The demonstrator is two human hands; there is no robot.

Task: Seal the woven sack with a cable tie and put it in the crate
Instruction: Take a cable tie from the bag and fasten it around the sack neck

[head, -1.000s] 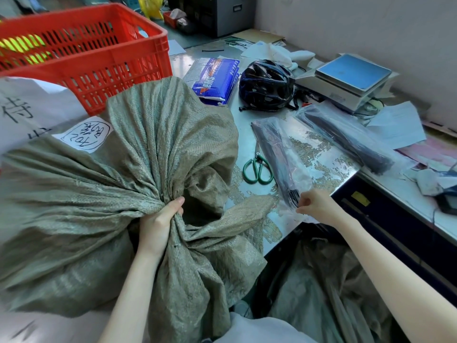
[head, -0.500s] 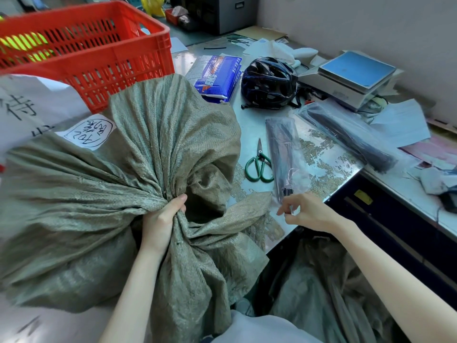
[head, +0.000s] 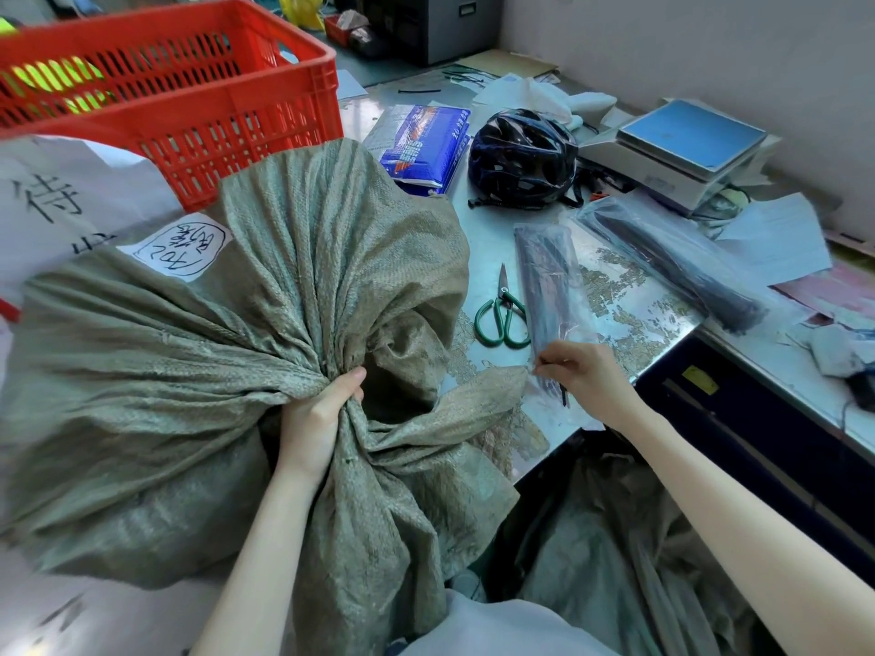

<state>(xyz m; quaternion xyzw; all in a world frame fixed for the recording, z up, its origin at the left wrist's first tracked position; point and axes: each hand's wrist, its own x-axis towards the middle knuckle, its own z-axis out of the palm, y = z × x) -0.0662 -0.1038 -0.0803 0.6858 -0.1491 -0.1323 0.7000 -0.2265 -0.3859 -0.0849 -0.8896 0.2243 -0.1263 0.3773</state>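
Observation:
A bulky grey-green woven sack (head: pixel 189 371) lies on the table with a white handwritten label on top. My left hand (head: pixel 322 414) is clenched around its gathered neck, and the loose mouth flops toward me. My right hand (head: pixel 587 376) pinches a black cable tie (head: pixel 561 395) at the near end of a clear plastic bag of black cable ties (head: pixel 544 277). The red slatted crate (head: pixel 180 101) stands behind the sack at the far left.
Green-handled scissors (head: pixel 502 314) lie between the sack and the tie bag. A second bag of ties (head: pixel 672 262), a dark helmet (head: pixel 523 158), a blue packet (head: pixel 421 144) and a scale (head: pixel 682 149) sit further right. More sacking hangs below the table edge (head: pixel 615 400).
My right hand slid left along the table edge to the near end of the tie bag and now pinches a tie. The left hand kept its grip on the neck.

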